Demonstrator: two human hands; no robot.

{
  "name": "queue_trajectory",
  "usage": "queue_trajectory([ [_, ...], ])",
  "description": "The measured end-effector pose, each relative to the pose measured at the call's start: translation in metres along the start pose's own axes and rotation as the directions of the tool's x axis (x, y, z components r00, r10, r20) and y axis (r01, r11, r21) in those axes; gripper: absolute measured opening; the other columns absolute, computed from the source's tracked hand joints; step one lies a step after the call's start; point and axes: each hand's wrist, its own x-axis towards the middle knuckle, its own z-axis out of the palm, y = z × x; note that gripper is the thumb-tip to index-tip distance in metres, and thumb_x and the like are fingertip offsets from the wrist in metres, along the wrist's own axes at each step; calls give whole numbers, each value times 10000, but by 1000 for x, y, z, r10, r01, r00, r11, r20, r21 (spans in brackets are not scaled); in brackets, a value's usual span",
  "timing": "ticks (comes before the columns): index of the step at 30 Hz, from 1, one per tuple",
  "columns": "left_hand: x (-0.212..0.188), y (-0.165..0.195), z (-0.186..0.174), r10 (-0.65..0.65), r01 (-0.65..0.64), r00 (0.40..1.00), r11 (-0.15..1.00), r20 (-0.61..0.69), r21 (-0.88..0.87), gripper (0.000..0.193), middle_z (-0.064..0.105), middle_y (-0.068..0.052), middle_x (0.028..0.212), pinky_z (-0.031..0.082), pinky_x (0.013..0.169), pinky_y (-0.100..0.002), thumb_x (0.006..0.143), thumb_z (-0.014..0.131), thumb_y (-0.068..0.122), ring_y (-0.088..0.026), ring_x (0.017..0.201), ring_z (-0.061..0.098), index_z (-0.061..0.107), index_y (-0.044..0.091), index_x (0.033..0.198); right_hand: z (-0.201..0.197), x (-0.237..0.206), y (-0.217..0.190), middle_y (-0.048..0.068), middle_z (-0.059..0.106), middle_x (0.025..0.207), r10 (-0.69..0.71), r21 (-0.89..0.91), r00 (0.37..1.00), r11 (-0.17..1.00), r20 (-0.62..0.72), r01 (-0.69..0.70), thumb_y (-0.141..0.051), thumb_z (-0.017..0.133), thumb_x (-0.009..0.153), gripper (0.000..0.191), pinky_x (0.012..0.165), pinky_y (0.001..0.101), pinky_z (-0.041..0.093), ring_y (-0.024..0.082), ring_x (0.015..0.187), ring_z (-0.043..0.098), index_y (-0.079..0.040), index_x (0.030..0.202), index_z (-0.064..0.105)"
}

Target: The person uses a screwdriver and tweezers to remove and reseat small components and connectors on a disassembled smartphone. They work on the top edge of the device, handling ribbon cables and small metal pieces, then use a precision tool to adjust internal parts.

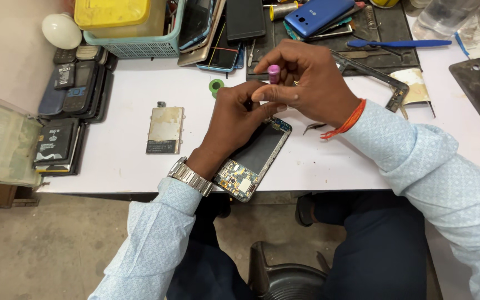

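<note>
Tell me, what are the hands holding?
The right hand pinches a small pink-capped tool near its top; the left hand steadies the opened phone.

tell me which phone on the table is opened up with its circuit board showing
The opened phone under the left hand, at the table's near edge. The blue phone at the back is still closed.

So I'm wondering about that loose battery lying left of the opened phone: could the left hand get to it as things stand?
Probably yes. The battery lies flat on bare white table, apart from the opened phone, with nothing between it and the left hand. That hand is busy at the phone, though.
</note>
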Motion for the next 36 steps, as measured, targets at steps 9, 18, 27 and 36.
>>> queue_trajectory([
  [9,-1,-2,2,-85,132,984,937,153,-324,203,769,50,907,496,545,-190,998,653,138,-1,574,565,737,20,1141,-23,2,2,29,769,1026,135,280,977,944,163,-177,-150,741,1001,224,762,220,621,59,863,726,-36,1184,680],
  [18,0,-7,3,-67,98,991,956,119,-276,208,788,12,959,435,493,-206,1026,650,90,-10,563,519,720,22,1210,-14,1,10,66,659,1007,-70,49,996,996,46,68,-128,774,1016,284,706,218,558,80,854,622,28,1207,633],
  [27,1,-9,1,-83,90,995,984,52,-153,178,644,35,673,382,493,-189,925,792,125,2,533,510,738,41,1073,-16,-3,19,68,759,950,69,257,990,961,123,-99,-119,771,1017,180,618,206,557,76,744,678,7,1134,718],
  [36,3,-14,3,-35,34,999,998,-13,-56,183,552,56,639,303,496,-217,899,862,158,5,551,386,721,57,958,-17,0,9,37,715,1009,57,214,982,972,179,-95,-140,700,1035,229,725,216,593,62,859,688,-8,1208,629],
])
